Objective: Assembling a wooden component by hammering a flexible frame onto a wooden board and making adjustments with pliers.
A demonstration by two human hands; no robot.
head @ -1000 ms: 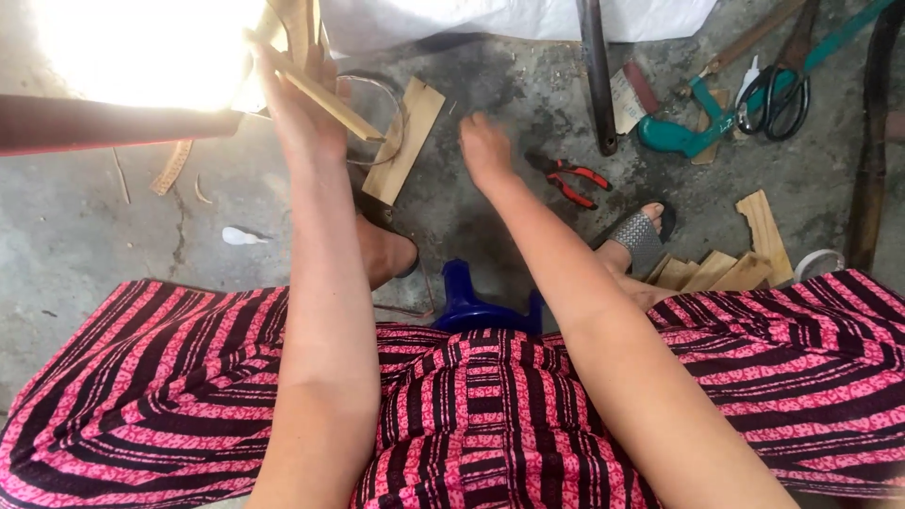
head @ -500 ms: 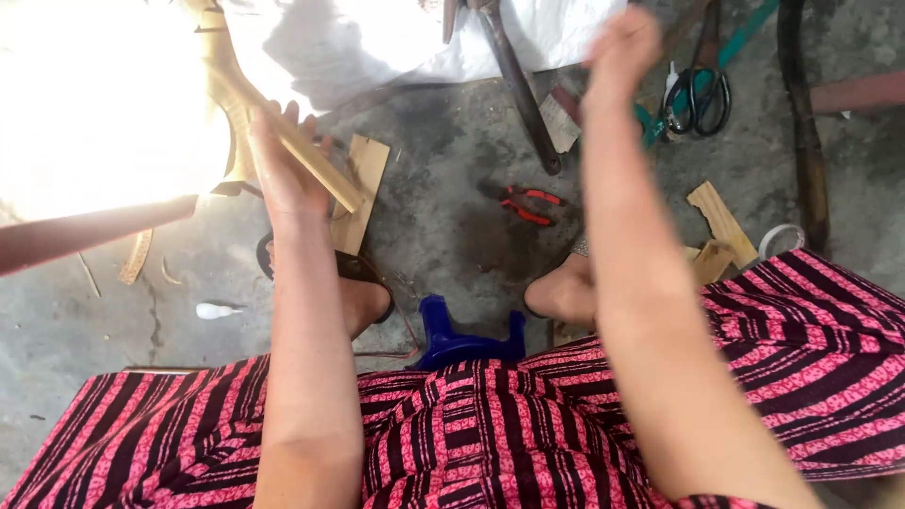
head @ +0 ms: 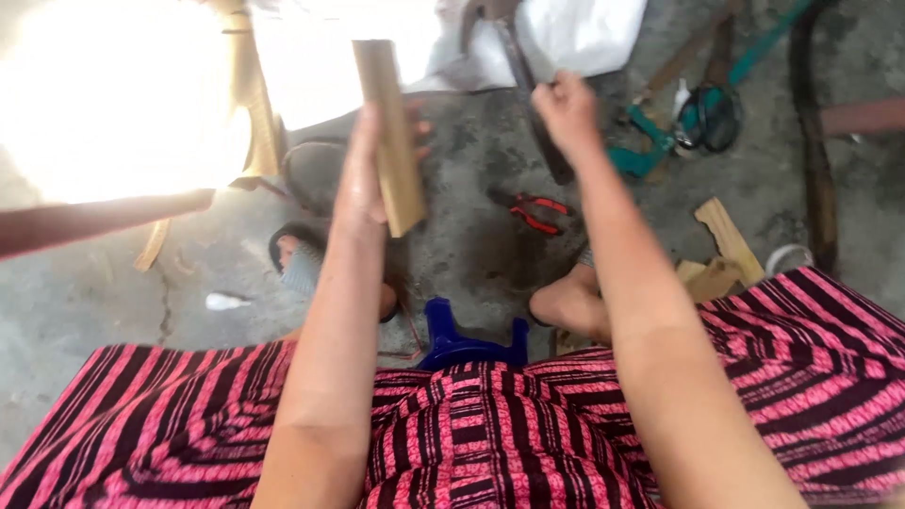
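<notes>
Up in the air, the left hand (head: 363,184) holds a flat wooden strip (head: 389,137), fingers wrapped around its lower half. The right hand (head: 564,106) is closed in a fist on the dark handle of a long tool (head: 528,99); the tool's top is cut off. Red pliers (head: 530,209) lie on the concrete floor (head: 471,245) between the arms, with bare floor around them. Bright glare hides the top left corner.

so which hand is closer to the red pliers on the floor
Right. The right hand is just above the red pliers; the left hand, gripping a wooden slat, is farther left.
</notes>
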